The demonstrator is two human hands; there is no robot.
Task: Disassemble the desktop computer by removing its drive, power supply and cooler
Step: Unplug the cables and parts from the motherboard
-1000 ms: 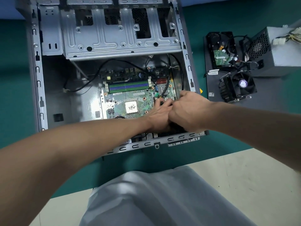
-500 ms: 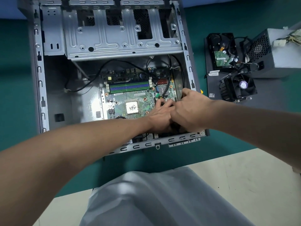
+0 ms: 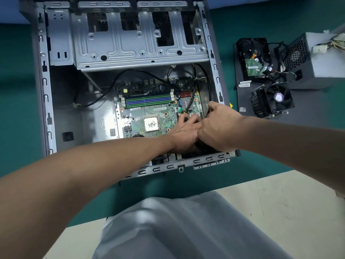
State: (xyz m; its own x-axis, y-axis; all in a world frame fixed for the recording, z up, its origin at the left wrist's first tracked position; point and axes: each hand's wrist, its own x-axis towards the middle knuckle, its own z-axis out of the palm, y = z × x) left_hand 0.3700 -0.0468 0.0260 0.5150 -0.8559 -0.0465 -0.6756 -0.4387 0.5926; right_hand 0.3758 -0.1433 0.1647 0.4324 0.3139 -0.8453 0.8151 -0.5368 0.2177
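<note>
Desktop computer [image 3: 46,109] lies open on its side on the green counter [image 3: 16,113], its far edge cut off by the frame. Over the motherboard's [image 3: 149,113] near right corner the left hand [image 3: 184,133] and right hand [image 3: 218,131] overlap; their fingers are hidden, so I cannot tell what they grip. To the right lie one drive [image 3: 252,60], one power supply [image 3: 321,60] and one cooler [image 3: 272,101].

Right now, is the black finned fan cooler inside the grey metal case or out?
Out: the black cooler lies on the dark panel beside the case.
</note>
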